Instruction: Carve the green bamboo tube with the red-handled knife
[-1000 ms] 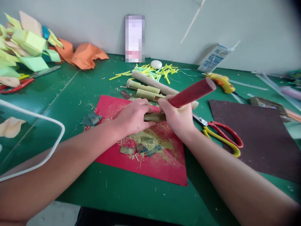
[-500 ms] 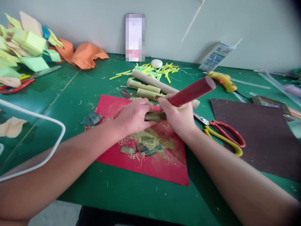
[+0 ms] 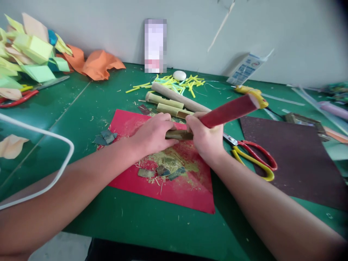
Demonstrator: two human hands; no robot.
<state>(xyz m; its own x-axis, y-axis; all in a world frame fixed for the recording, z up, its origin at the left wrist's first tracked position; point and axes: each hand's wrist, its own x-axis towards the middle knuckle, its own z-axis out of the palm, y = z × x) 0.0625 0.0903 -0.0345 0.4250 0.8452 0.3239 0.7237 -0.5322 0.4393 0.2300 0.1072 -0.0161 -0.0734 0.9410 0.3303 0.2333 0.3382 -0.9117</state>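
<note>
My left hand (image 3: 153, 133) is closed around a short greenish bamboo piece (image 3: 178, 135), holding it level above the red sheet (image 3: 130, 125). My right hand (image 3: 205, 137) grips a tool by its thick red handle (image 3: 231, 110), which sticks up and to the right; the working end meets the bamboo piece between my hands and is hidden. Below them lies a pile of bamboo shavings and bark chips (image 3: 165, 166) on the red sheet.
Three bamboo sticks (image 3: 165, 100) lie behind the red sheet, with yellow strips (image 3: 174, 82) and a white egg-shaped thing (image 3: 179, 75). Red-and-yellow scissors (image 3: 252, 156) and a dark brown sheet (image 3: 296, 152) lie at right, a yellow glue gun (image 3: 248, 90) behind. Coloured paper (image 3: 35, 54) is piled at left.
The red handle has tipped lower and further right. My hands and the bamboo piece have stayed almost in place; the view has shifted slightly.
</note>
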